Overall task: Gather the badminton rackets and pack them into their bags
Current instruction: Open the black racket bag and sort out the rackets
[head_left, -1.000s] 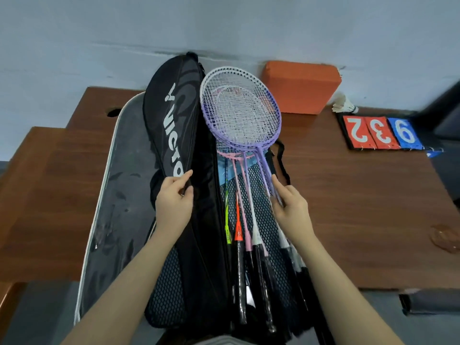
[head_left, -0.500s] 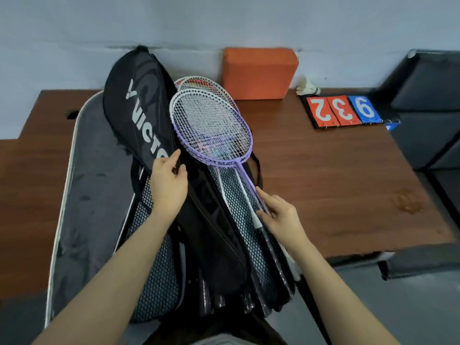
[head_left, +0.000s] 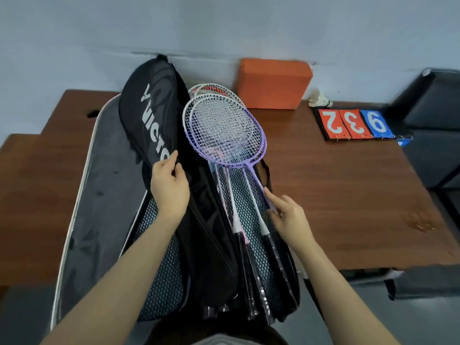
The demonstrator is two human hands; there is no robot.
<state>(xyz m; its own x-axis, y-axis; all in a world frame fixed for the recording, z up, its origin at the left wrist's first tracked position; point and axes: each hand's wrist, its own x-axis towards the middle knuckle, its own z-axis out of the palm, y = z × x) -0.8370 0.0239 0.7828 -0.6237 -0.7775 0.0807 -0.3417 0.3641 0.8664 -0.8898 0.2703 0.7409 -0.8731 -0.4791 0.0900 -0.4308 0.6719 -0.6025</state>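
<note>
1. The step in hand looks like the loading of the rackets into the big black racket bag (head_left: 206,245), which lies open along the brown desk (head_left: 336,195) with its near end hanging over the desk's near edge.

2. The left hand (head_left: 169,188) grips the edge of the black flap (head_left: 149,108) marked with white lettering; its fingers (head_left: 171,158) are curled over that edge and hold the compartment open.

3. The right hand (head_left: 291,220) touches the thin shaft of the purple racket (head_left: 224,130). The fingers (head_left: 270,195) lie fairly straight along the shaft, and whether the thumb closes under it cannot be told.

4. The rackets lie in a fan inside the open compartment, on its mesh lining (head_left: 251,235): two purple and white heads are on top, a red and white racket (head_left: 211,89) shows at the far end, and the dark grips point toward the near end.

5. The heads still stick out to the right of the flap, so packing seems unfinished.

6. The next move probably calls for pushing the shafts leftward and squaring the heads under the flap, then lowering the flap over them without snagging the strings.

7. On the far right of the desk lie an orange block (head_left: 273,85), a shuttlecock (head_left: 321,100) and number cards (head_left: 358,124).
</note>
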